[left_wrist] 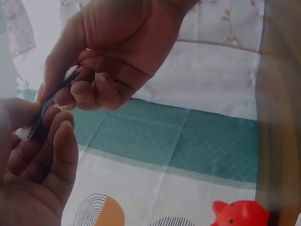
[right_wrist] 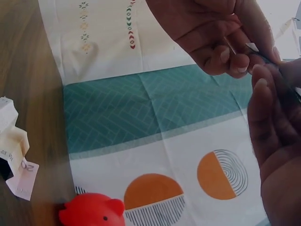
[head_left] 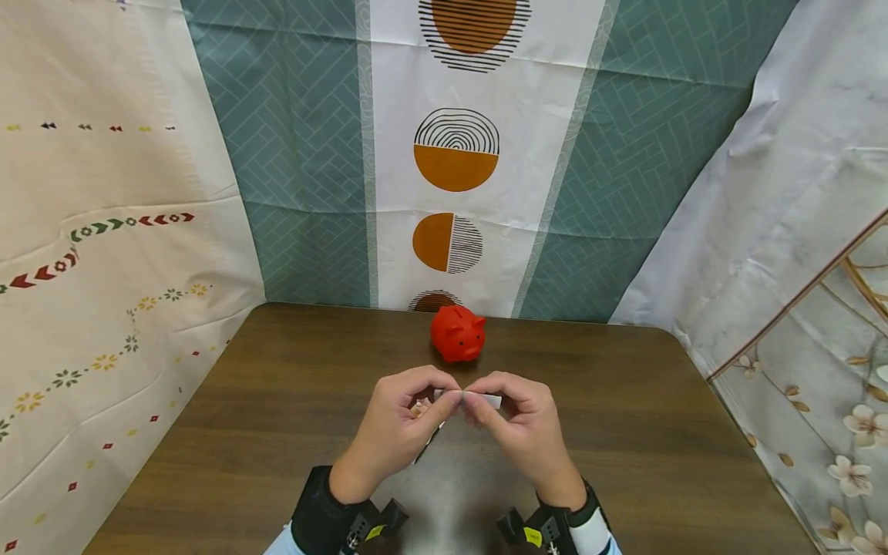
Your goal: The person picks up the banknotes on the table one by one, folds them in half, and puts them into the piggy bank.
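- Fingers [head_left: 425,377] of the left hand [head_left: 391,428] and right hand [head_left: 534,432] are clamped, thumb against forefinger, on one white strip [head_left: 490,401] between the two hands; their tips come together near its middle.
- One brown table [head_left: 312,370] lies beneath the hands.
- One red piggy bank [head_left: 458,335] stands on it, beyond the hands, seen whole only in the head view.
- Right wrist view shows creased paper [right_wrist: 13,141], printed; how many pieces, I cannot tell.
- Strip: head view gives its white face, left wrist view a dark edge.

Head view looks forward-down; closer wrist views share the pig [left_wrist: 241,214].
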### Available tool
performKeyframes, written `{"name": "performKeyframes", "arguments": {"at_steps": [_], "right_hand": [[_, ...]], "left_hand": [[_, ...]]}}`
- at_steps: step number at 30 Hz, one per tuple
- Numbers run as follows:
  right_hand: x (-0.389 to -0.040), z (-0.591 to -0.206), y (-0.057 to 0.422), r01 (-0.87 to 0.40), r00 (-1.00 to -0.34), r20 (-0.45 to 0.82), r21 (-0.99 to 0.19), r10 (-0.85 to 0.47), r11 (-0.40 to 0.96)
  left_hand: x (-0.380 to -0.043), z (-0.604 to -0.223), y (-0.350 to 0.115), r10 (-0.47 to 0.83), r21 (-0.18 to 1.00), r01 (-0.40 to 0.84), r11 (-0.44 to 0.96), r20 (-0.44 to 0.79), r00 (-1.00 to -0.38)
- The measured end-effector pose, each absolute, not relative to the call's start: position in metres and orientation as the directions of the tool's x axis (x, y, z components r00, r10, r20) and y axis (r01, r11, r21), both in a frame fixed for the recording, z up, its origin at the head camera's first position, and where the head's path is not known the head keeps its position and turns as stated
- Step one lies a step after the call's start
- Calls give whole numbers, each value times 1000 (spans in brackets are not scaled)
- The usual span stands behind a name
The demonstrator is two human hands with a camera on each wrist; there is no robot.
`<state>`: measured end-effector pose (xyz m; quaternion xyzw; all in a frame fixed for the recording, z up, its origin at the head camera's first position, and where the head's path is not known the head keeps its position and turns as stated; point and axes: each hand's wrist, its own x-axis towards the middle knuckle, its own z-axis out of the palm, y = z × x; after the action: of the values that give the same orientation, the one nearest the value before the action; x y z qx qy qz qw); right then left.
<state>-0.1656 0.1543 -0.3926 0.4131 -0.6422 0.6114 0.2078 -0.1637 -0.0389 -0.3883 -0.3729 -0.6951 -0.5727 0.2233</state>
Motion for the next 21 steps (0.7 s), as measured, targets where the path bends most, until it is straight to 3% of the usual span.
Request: {"name": "performKeyframes", "arguments": {"at_steps": [5,13,21], "right_hand": [[-165,-393,154,-814,-549,796,-579,-256,-56],[-167,-394,155,-806,-553,803,-583,-223,-101],[-170,-394,160,-796,-525,821,-567,-225,-212]], "left_hand": [[-163,-388,-37,245,601,797,67,764,-597],[-162,-388,-38,216,608,791,69,765,-607],[-163,-387,-38,201,616,787,36,767,-610]]}}
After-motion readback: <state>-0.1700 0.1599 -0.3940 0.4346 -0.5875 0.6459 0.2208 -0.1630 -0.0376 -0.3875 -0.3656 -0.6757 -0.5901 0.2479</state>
